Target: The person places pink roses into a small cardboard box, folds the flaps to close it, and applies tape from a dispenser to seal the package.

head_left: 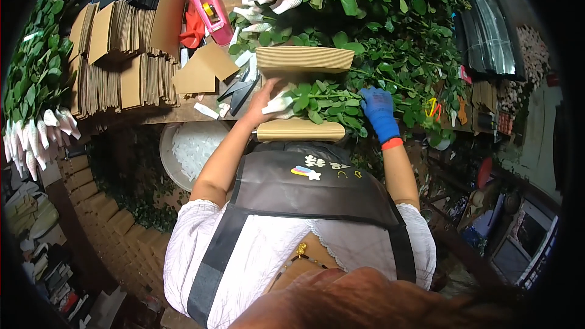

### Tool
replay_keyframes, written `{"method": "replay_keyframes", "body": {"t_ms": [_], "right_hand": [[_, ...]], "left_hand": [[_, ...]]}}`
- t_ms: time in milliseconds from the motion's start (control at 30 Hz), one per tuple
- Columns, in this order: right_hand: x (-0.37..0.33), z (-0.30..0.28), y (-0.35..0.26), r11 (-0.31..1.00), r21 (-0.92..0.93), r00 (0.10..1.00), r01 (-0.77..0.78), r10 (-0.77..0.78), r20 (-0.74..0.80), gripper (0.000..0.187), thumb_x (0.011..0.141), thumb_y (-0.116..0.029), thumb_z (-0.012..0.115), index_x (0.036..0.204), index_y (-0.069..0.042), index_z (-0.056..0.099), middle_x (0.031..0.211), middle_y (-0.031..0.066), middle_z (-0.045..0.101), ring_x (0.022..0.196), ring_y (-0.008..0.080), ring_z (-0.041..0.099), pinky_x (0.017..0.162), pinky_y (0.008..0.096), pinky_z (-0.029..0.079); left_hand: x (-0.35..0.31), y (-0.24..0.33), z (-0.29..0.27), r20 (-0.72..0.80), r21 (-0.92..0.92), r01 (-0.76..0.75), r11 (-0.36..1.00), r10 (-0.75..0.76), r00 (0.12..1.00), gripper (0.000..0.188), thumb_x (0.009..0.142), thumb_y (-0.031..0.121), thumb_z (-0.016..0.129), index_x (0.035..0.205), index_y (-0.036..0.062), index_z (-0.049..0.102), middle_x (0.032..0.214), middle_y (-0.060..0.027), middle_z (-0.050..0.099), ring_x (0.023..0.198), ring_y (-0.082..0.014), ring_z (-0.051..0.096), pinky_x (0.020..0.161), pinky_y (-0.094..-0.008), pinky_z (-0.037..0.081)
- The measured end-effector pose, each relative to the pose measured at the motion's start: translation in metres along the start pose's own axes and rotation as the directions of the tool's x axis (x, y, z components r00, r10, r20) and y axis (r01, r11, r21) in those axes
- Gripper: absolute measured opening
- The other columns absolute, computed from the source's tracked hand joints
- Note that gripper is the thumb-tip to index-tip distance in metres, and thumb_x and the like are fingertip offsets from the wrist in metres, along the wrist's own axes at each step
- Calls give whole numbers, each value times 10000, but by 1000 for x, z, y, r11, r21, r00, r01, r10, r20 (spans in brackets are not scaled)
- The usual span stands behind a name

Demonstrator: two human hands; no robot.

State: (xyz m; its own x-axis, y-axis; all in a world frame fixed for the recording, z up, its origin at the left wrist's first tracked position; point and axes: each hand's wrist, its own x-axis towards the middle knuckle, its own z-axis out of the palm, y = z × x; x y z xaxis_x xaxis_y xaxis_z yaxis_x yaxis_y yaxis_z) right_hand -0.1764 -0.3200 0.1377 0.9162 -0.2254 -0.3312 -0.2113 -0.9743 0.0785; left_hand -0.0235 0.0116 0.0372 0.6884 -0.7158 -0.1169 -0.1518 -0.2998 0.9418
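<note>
Currently, the left hand (260,103) lies beside white-sleeved buds (278,106), the blue-gloved right hand (379,108) at leafy stems (329,103); whether either pinches anything I cannot tell.

Flower bunch (329,102): it lies between the far cardboard strip (304,60) and the near cardboard strip (301,132), with its heads to the left.
Left hand (261,103): it is just beside the head end.
Right hand (378,106): it is at the bunch's right end.
Scissors (236,92): they lie on the table (173,114), left of the left hand.
Tape dispenser (222,29): it is behind the scissors, right of the cardboard stacks (122,55).
Leafy heap (414,64): it spreads behind and right of the far strip.
Tub (163,159): it is before the table's edge, with small pieces (192,146) in it.
</note>
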Motion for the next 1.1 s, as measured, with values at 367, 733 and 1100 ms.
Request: {"method": "replay_keyframes", "body": {"t_ms": [367,733,1100], "right_hand": [[-6,27,38,814,514,934,271,-93,-346,253,842,-177,713,1085,-110,717,1109,130,699,1005,351,657,912,434,524],[29,39,-11,956,183,973,-229,229,22,234,880,-216,648,1104,-178,709,1058,121,706,971,328,671,849,444,537],[44,8,17,980,144,881,-135,185,-435,185,839,-196,661,1013,-163,716,1044,82,679,973,292,634,871,423,493]], "left_hand": [[2,33,-9,13,233,-187,954,189,982,419,750,110,771,1143,62,632,1085,-131,635,1027,-347,594,915,-389,477],[4,20,9,-201,-3,-8,1000,7,980,665,830,99,793,1386,44,431,1221,-174,599,1014,-303,668,839,-382,558],[13,13,3,-39,340,-105,934,126,991,490,865,187,736,1288,35,540,1237,-242,553,1131,-444,559,941,-461,494]]}}
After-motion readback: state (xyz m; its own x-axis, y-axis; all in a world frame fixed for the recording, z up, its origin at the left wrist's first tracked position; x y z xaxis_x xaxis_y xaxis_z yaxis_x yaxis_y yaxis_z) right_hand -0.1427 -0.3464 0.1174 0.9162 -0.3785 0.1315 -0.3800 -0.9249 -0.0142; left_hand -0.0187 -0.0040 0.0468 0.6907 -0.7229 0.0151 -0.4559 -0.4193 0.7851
